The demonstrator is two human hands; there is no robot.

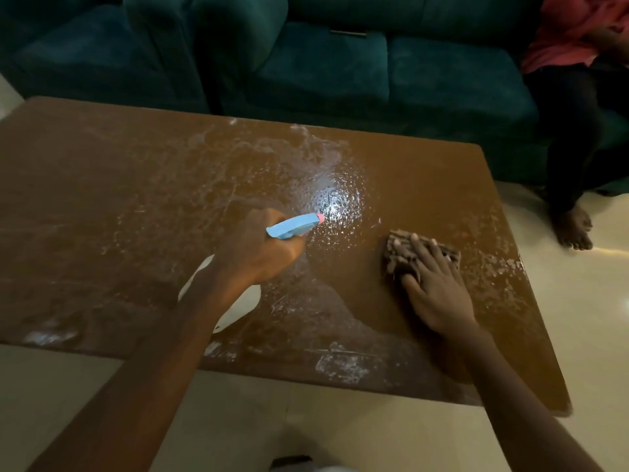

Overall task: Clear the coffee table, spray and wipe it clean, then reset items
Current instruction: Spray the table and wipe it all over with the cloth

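Curling round the neck of the spray bottle (293,226), the fingers (289,248) of the left hand (258,248) grip it closed. The back of the hand faces the camera, so the trigger finger itself is hidden. Blue spray head with a pink nozzle tip, aimed away from the person at the middle of the table. The bottle's white body shows below the wrist, tilted back over the tabletop.

Right hand (437,289): fingers (416,242) straight and slightly spread, pressing flat on a brown shaggy cloth (396,248). Nothing is pinched. The palm lies off the cloth's near edge, on the right part of the table.

Coffee table (102,199): brown rectangular top, wet with droplets and whitish foamy streaks over most of the surface. A bright wet patch (335,199) just past the nozzle catches the glare. A smoother dry-looking arc runs around and left of the cloth. White residue sits along the near edge and the right edge.

Beyond the table is a dark teal sofa (323,69). At the far right another person sits on it (red top, dark trousers), with one bare foot (573,229) on the pale tiled floor (578,318).
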